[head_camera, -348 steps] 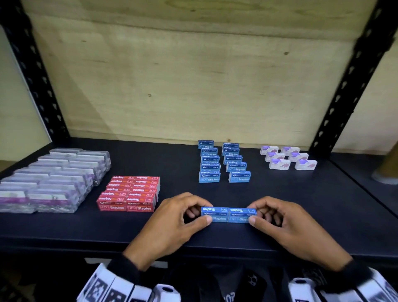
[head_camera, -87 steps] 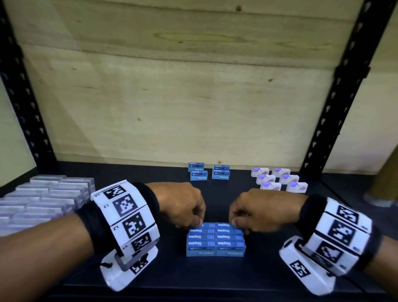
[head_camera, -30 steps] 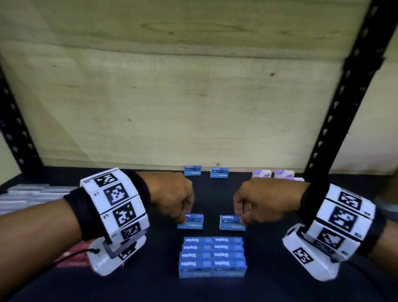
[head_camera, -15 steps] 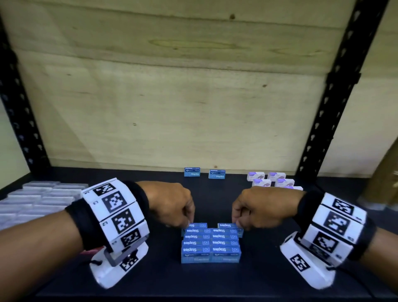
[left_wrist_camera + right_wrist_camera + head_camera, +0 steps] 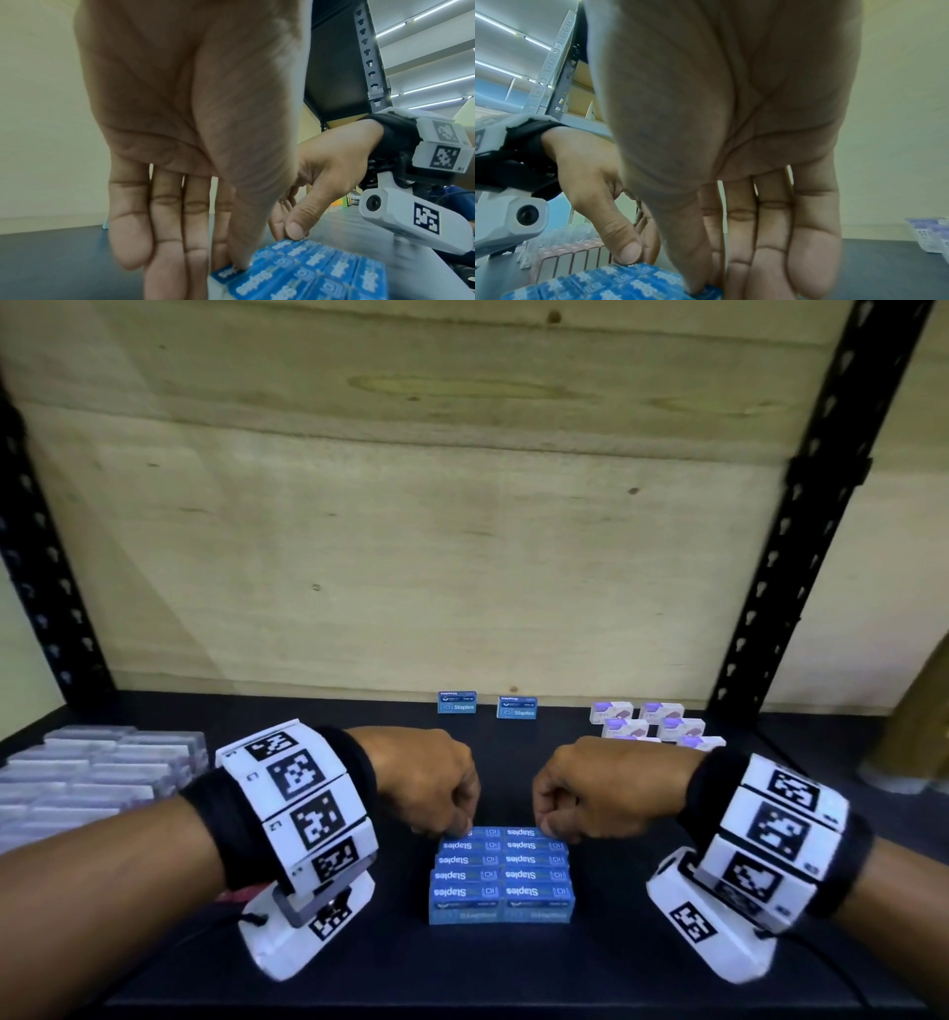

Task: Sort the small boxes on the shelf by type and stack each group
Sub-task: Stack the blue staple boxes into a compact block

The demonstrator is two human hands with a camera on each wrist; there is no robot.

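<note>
Two more blue boxes (image 5: 502, 832) are being pinched onto the blue stack (image 5: 502, 880) by the left hand (image 5: 430, 783) and right hand (image 5: 598, 791), while two blue ones (image 5: 487, 706) and the white boxes (image 5: 652, 725) beyond the hands are still waiting.

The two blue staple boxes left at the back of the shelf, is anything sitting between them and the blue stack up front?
Nothing visible does. The two blue staple boxes have bare shelf ahead of them down to the blue stack; only the left hand and right hand hover there.

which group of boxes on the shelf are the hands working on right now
The blue staples boxes stacked at the front centre. The left hand and right hand each pinch a box at its back row; the other groups sit untouched.
</note>
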